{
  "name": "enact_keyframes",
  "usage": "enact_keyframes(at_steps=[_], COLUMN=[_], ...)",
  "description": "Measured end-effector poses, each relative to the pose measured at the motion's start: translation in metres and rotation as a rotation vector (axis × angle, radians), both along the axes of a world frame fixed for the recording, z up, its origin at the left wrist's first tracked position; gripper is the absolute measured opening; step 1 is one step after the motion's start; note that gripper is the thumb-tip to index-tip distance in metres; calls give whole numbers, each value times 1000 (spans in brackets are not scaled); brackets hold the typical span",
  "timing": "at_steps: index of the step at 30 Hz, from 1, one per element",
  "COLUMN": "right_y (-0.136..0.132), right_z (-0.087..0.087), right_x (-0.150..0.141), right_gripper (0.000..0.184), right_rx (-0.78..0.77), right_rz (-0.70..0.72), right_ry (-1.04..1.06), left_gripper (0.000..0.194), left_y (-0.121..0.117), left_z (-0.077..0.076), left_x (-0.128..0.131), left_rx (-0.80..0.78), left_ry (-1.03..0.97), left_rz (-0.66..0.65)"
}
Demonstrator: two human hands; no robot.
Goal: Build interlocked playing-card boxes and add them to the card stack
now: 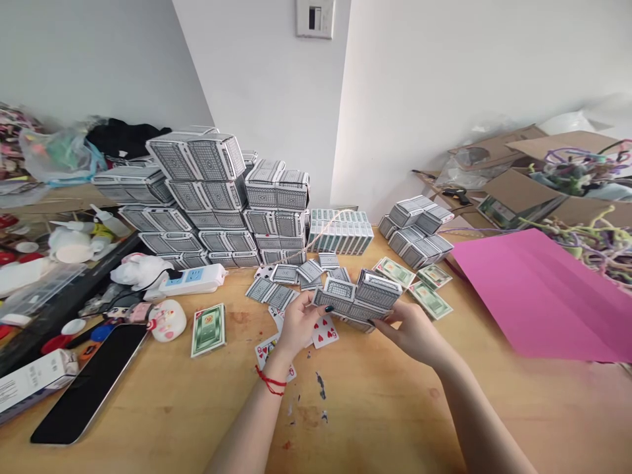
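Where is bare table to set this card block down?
Bare wood lies between phone and left forearm, between both forearms (flecked), and between right forearm and pink sheet. Beyond the card block it's crowded with loose cards and stacks.

The card block (368, 299) hides some fingers of the left hand (299, 322) and right hand (412, 332). The left wrist (276, 365) partly covers a face card (268, 343). The bottom edge cuts off both forearms. The left edge crops the white box (37, 382); its small print is illegible. The right edge crops the pink sheet (543, 303).
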State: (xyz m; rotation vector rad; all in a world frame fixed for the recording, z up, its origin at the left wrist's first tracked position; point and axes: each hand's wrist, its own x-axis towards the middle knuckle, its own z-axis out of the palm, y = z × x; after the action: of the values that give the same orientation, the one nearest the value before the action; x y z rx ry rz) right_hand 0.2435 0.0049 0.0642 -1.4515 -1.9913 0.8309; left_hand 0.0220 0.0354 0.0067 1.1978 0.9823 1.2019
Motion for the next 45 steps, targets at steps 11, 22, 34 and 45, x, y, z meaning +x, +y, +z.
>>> enact_keyframes(at_steps=[11, 22, 34, 45], right_y=[3, 6, 7, 15], right_z=[-8, -10, -9, -26], right_x=[2, 1, 2, -2], right_gripper=[15, 20, 19, 49], right_rx=[40, 50, 26, 100], right_rz=[-57, -42, -22, -141], right_ry=[-64, 45, 27, 159], left_gripper=[19, 13, 14, 17], left_y=[3, 6, 13, 13], left_z=[3, 4, 3, -3], left_x=[0, -1, -1, -6], left_rx=[184, 392, 342, 273], left_ry=[396, 415, 361, 343], left_rz=[124, 188, 115, 47])
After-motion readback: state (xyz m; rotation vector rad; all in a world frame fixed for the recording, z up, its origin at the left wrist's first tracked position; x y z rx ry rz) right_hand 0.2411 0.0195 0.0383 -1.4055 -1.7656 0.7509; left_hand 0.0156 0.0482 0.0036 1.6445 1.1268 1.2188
